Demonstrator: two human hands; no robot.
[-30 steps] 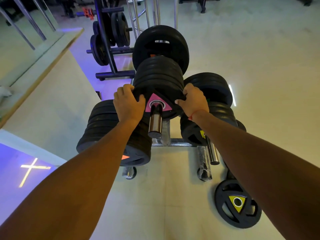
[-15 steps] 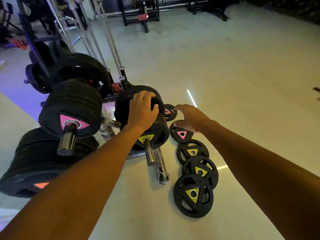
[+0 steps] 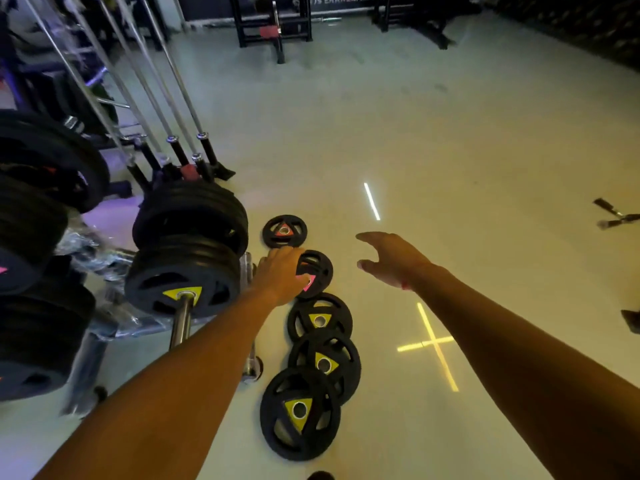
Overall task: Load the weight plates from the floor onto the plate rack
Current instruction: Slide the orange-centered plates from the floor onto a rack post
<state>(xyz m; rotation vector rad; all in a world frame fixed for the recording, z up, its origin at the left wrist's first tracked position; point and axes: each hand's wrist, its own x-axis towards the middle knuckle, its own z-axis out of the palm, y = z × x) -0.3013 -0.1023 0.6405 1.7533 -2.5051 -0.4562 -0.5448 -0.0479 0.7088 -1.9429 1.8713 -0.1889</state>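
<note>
Left hand [image 3: 278, 277] rests, fingers curled, on the pink-marked plate [image 3: 317, 271] lying on the floor [image 3: 450, 133]; whether it grips yet, I cannot tell. Right hand [image 3: 391, 259] hovers spread at its three o'clock. Better hook fingers through a slot, then lift toward the rack [image 3: 183, 268] at nine o'clock.

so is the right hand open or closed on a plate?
Open. The right hand hovers with fingers spread above bare floor, touching no plate.

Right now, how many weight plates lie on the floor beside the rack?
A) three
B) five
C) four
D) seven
B: five plates lie in a row on the floor, from the far plate to the near plate; the left hand covers part of the second plate.
</note>
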